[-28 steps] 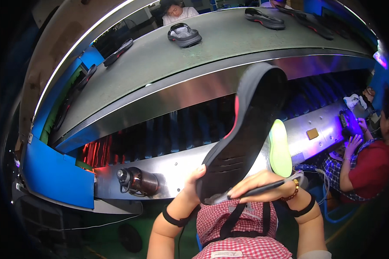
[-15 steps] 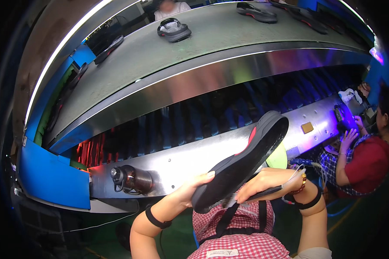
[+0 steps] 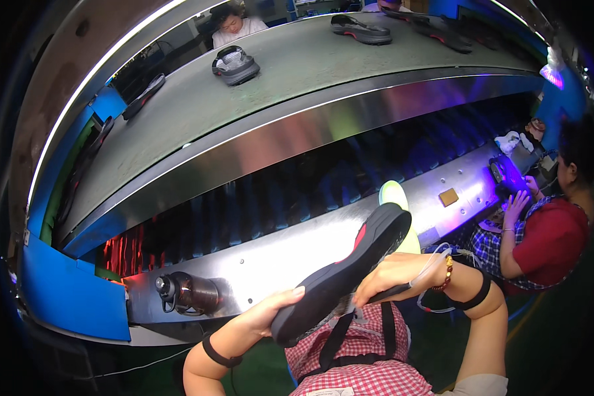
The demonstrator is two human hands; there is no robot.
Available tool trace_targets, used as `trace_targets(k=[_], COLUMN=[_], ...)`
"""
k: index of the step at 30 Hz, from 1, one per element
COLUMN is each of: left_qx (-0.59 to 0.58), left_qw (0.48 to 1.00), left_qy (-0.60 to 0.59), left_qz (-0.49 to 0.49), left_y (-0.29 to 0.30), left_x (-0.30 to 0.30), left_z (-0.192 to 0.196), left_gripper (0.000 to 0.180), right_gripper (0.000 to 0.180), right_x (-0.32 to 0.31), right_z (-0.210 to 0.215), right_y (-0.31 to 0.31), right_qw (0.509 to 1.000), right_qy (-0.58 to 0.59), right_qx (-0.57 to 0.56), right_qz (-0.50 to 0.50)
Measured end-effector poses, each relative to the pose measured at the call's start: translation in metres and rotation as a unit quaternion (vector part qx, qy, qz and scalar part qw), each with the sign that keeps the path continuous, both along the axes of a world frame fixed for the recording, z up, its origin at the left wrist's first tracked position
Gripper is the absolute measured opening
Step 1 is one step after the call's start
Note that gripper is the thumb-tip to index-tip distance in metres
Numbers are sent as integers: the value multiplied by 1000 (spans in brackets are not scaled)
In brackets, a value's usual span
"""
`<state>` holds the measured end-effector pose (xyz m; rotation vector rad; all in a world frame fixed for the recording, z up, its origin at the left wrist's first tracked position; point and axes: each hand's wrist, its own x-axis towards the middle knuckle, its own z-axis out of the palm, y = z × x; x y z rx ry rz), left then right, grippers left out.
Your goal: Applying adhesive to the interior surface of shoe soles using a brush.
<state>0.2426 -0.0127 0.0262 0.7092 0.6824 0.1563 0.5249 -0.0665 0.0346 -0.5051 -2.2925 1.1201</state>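
Note:
A black shoe sole with a red patch on its sidewall is tilted in front of me, its near end low on the left. My left hand grips that near end, thumb over the edge. Fingers pinched, my right hand holds a dark-handled brush with a clear tube running back past the wrist. Its pale bristles are at the sole's near right edge; whether they touch it is hard to tell. Behind the sole, partly hidden, lies a yellow-green sole-shaped piece.
A dark bottle stands on the metal bench, left. A tan block lies to the right. Beyond, a green belt carries several shoes, including one black shoe. A co-worker sits at right; another person is across.
The whole view has shifted a little. The sole sits slightly lower against the bench, uncovering more of the yellow-green piece. Both hands keep their holds. The belt's shoes appear further left.

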Motion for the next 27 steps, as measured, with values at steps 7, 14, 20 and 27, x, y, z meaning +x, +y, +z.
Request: trace_targets(k=[7, 14, 20, 27], left_qx=[-11, -7, 11, 25], left_qw=[1000, 996, 998, 997], left_qy=[15, 71, 60, 48], left_qz=[5, 60, 33, 57], left_y=[-1, -9, -7, -6], left_x=[-8, -17, -21, -34], left_z=[0, 10, 10, -2], left_gripper=[58, 59, 63, 58], right_gripper=[23, 22, 25, 24], right_x=[20, 31, 46, 59], right_z=[19, 23, 23, 18], right_y=[-2, -4, -6, -8], right_qw=[995, 996, 990, 982], right_qy=[-79, -59, -111, -107], right_qx=[20, -8, -25, -57], right_qz=[-59, -67, -84, -146])
